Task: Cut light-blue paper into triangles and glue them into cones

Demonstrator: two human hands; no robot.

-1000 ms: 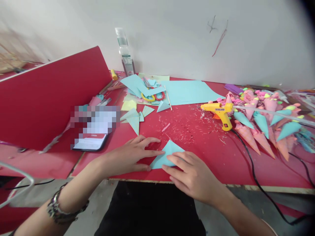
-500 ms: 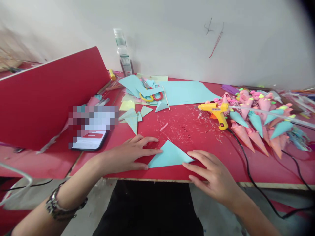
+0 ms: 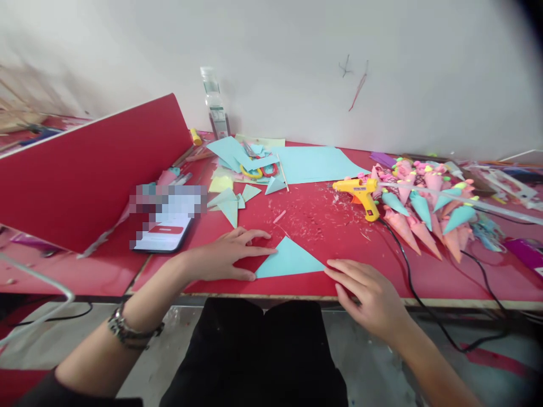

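A light blue paper triangle [image 3: 291, 259] lies flat on the red tabletop [image 3: 220, 288] close to the front edge, its peak pointing away from me. My left hand [image 3: 227, 255] rests at its left side, fingers spread, with the fingertips touching the left edge and corner. At the right corner, my right hand [image 3: 365, 291] has its fingers stretched out, the tips on or just beside the paper. Neither hand is wrapped round anything. Beyond the triangle lie a thin pink strip [image 3: 279, 216] and scattered scraps.
A yellow glue gun [image 3: 363, 196] with a black cord lies right of centre, beside a pile of pink and blue paper cones [image 3: 436, 212]. Scissors [image 3: 251, 172] and blue sheets [image 3: 318, 163] are at the back. A phone [image 3: 167, 229], red board [image 3: 97, 175] and bottle [image 3: 217, 107] stand leftward.
My right fingers have drawn back slightly from over the triangle to its right corner. The left hand stays at the left side. The camera view has shifted a little.
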